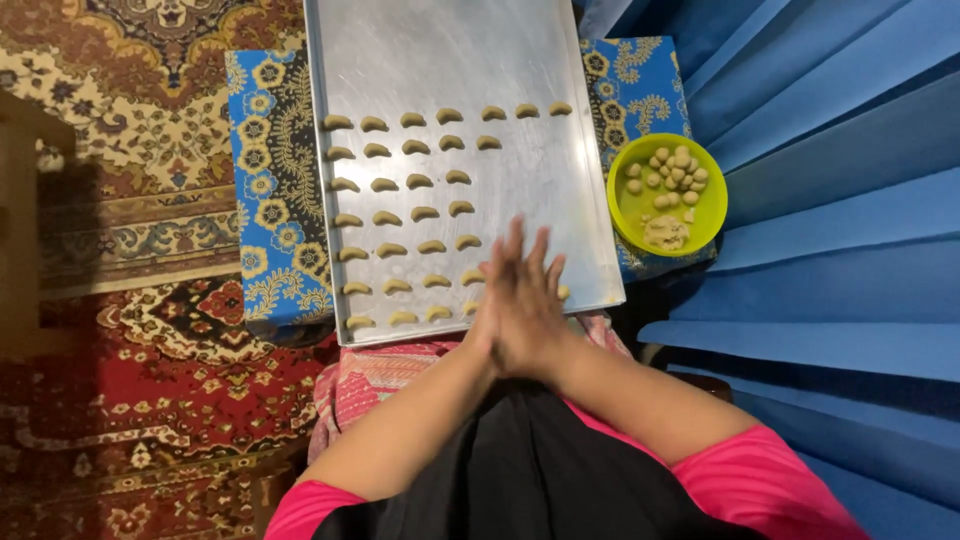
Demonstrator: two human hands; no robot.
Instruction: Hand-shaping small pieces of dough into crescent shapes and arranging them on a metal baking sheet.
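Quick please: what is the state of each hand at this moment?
Left hand: flat, palm pressed against the right one, above the metal tray; anything between the palms is hidden.
Right hand: flat, fingers straight, pressed against the left.

Patterned red carpet [150,380] left, pleated blue fabric [830,200] right.

A red and cream patterned carpet [130,330] covers the floor at left, blue pleated fabric [830,200] fills the right, and a blue floral cloth [265,180] lies between
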